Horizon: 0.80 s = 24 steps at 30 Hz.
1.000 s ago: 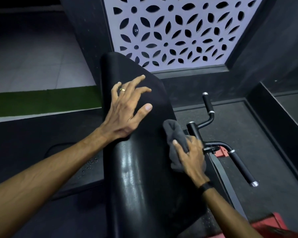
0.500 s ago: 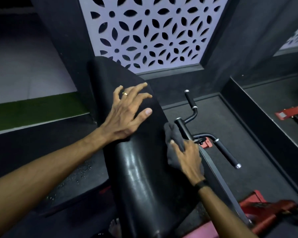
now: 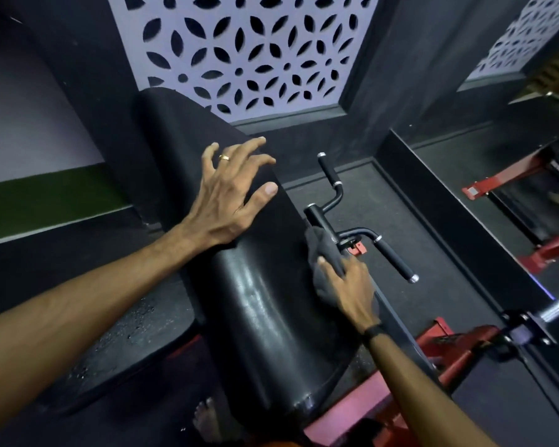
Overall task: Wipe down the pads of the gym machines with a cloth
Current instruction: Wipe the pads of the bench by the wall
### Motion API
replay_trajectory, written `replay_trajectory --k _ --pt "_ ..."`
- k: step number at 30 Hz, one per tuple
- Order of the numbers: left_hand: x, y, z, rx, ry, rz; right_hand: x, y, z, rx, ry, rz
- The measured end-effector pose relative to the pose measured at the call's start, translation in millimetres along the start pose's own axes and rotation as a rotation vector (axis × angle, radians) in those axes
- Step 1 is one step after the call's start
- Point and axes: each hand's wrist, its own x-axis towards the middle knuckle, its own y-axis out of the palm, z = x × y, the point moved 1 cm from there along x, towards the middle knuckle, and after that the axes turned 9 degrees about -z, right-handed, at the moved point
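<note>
Cloth [image 3: 325, 262] on pad's [image 3: 265, 304] right edge, handles [image 3: 391, 258] right.

Dark walls [image 3: 400, 59], pale floral lattice panel [image 3: 249, 50], speckled black floor [image 3: 400, 221].

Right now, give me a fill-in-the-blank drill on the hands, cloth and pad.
1. The cloth is held by the ____ hand.
2. The left hand rests on the pad with its fingers ____.
3. The ring is on the ____ hand.
4. The right hand presses the cloth against the pad's ____ edge.

Missing words: right; spread; left; right
</note>
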Motion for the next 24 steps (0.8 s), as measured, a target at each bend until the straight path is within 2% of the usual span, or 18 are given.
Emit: replay_trajectory --k 4,6,8,11,13,17,21,22,24 --pt "2 2 -1 -0.007 0.028 0.009 -67 -30 78 0.077 -0.258 -0.044" --pt "3 3 1 -0.029 0.049 0.009 -63 -23 106 0.041 -0.398 -0.083" --pt "1 2 4 -0.053 0.058 0.013 -31 -3 96 0.092 -0.309 -0.070" --pt "-1 1 4 -0.082 0.072 0.018 13 7 28 0.052 0.021 -0.035" --pt "-1 2 4 -0.088 0.076 0.007 5 0 -3 0.008 0.094 0.010" --pt "1 2 4 -0.082 0.080 -0.014 -54 -32 4 0.006 -0.009 -0.001" --pt "1 4 5 -0.101 0.088 -0.037 -92 -40 73 0.128 -0.382 -0.061" --pt "0 4 6 -0.105 0.094 -0.047 -86 -35 81 0.115 -0.414 -0.062" --pt "0 4 7 -0.112 0.093 -0.050 -57 -18 73 0.117 -0.309 -0.031"
